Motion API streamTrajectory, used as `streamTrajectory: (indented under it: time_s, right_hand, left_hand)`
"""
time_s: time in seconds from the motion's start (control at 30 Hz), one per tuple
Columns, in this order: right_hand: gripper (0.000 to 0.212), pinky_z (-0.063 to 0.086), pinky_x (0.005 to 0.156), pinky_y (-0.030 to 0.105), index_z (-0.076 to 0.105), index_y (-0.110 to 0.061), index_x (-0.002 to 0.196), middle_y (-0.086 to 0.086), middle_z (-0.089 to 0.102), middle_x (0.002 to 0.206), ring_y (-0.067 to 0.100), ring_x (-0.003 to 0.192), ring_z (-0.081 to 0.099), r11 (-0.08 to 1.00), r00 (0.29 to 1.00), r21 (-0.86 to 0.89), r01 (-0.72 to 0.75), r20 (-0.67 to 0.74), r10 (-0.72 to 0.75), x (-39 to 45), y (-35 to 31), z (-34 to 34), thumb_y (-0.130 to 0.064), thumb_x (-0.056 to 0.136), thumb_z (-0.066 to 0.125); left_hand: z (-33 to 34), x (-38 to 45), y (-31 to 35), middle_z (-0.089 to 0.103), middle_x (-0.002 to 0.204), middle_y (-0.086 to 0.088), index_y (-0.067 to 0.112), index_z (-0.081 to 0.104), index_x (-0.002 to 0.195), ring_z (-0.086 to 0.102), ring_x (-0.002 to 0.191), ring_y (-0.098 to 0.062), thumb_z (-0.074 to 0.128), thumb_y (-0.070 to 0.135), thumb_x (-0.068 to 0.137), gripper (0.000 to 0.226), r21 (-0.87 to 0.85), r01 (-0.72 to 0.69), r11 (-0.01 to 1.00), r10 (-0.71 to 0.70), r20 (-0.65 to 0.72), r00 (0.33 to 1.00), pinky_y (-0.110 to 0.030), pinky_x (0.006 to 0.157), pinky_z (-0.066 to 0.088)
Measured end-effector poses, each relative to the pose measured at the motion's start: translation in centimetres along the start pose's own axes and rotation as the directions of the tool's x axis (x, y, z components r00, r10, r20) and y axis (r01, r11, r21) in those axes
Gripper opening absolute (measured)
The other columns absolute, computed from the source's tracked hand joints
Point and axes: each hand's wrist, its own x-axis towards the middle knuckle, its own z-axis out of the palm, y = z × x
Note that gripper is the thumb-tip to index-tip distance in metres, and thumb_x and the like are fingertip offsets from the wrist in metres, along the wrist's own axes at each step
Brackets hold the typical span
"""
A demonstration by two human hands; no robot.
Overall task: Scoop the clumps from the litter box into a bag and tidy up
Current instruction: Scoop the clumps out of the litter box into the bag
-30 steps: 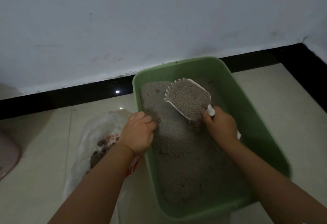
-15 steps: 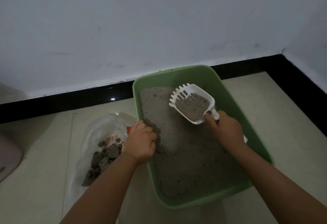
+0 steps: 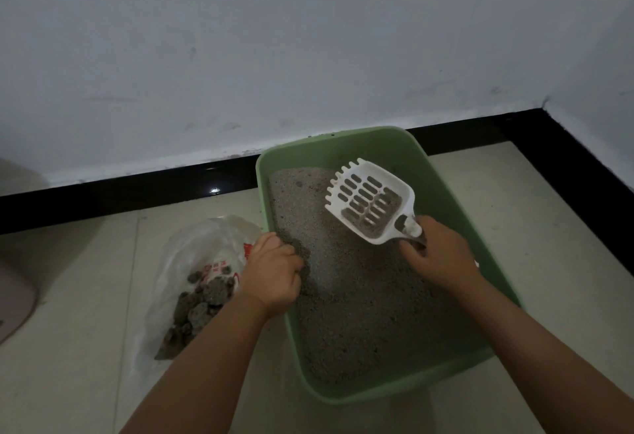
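Observation:
A green litter box (image 3: 442, 173) filled with grey litter (image 3: 360, 313) stands on the tiled floor against the wall. My right hand (image 3: 439, 255) holds the handle of a white slotted scoop (image 3: 368, 202), raised over the litter with only a little litter left at its back. My left hand (image 3: 274, 274) grips the box's left rim, fingers curled inside against the litter. Left of the box lies a clear plastic bag (image 3: 192, 255) with red print, holding several dark clumps (image 3: 202, 303).
A white wall with a black baseboard (image 3: 137, 190) runs behind the box and turns a corner at the right. A pinkish rounded object (image 3: 13, 300) sits at the left edge. Pale floor tiles (image 3: 531, 228) surround the box.
The scoop was heaped with litter a second ago; most has sifted through its slots, which now show. The scoop has shifted slightly right. My left hand has stayed on the rim.

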Motion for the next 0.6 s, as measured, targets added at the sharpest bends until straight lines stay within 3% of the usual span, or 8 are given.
streamTrajectory:
  time_s: [0.1, 0.27, 0.37, 0.5, 0.6]
  right_hand:
    - [0.01, 0.031, 0.056, 0.026, 0.05, -0.01, 0.086, 0.005, 0.054, 0.078, 0.021, 0.068, 0.049, 0.999, 0.999, -0.037, 0.009, 0.041, -0.007, 0.1, 0.1, 0.5, -0.019, 0.09, 0.052]
    - [0.022, 0.046, 0.069, 0.034, 0.057, -0.002, 0.106, 0.014, 0.063, 0.092, 0.028, 0.081, 0.06, 0.993, 0.995, 0.118, -0.019, 0.102, 0.006, 0.1, -0.3, 0.7, -0.017, 0.091, 0.053]
    - [0.026, 0.042, 0.063, 0.029, 0.053, -0.005, 0.112, 0.01, 0.06, 0.092, 0.022, 0.078, 0.056, 0.993, 0.986, 0.106, -0.053, 0.164, 0.035, 0.8, -0.7, 1.0, -0.021, 0.092, 0.052]
    - [0.019, 0.034, 0.052, 0.022, 0.052, -0.008, 0.087, 0.003, 0.05, 0.075, 0.01, 0.061, 0.044, 0.996, 0.965, -0.042, -0.073, 0.249, 0.081, 3.0, -2.1, 1.0, -0.025, 0.095, 0.047]
    - [0.034, 0.029, 0.047, 0.02, 0.044, -0.013, 0.066, -0.001, 0.041, 0.062, 0.008, 0.054, 0.037, 0.985, 0.945, -0.156, -0.068, 0.307, 0.114, 4.8, -3.7, 1.0, -0.029, 0.097, 0.042]
  left_hand:
    - [0.1, 0.0, 0.0, 0.045, 0.044, 0.004, 0.016, 0.056, 0.041, 0.05, 0.049, -0.019, 0.034, 0.024, 0.06, 0.03, -0.011, -0.001, 1.0, 0.001, -0.008, 1.0, -0.03, 0.078, 0.029]
    - [0.3, 0.0, -0.2, 0.044, 0.044, 0.004, 0.016, 0.055, 0.041, 0.049, 0.05, -0.018, 0.034, 0.023, 0.061, 0.029, -0.033, -0.001, 0.999, 0.0, -0.032, 0.999, -0.03, 0.079, 0.03]
    - [0.2, -0.1, -0.3, 0.044, 0.045, 0.005, 0.017, 0.055, 0.042, 0.049, 0.05, -0.016, 0.034, 0.023, 0.061, 0.029, -0.043, -0.022, 0.999, 0.02, -0.046, 0.999, -0.034, 0.08, 0.046]
    - [0.0, 0.0, -0.4, 0.029, 0.05, 0.009, 0.017, 0.054, 0.041, 0.042, 0.05, -0.013, 0.034, 0.023, 0.061, 0.029, -0.06, -0.03, 0.998, 0.025, -0.074, 0.997, -0.039, 0.066, 0.053]
    - [0.2, 0.1, -0.5, 0.023, 0.057, 0.012, 0.016, 0.053, 0.041, 0.039, 0.051, -0.011, 0.034, 0.022, 0.062, 0.029, -0.074, -0.041, 0.996, 0.031, -0.128, 0.991, -0.039, 0.066, 0.053]
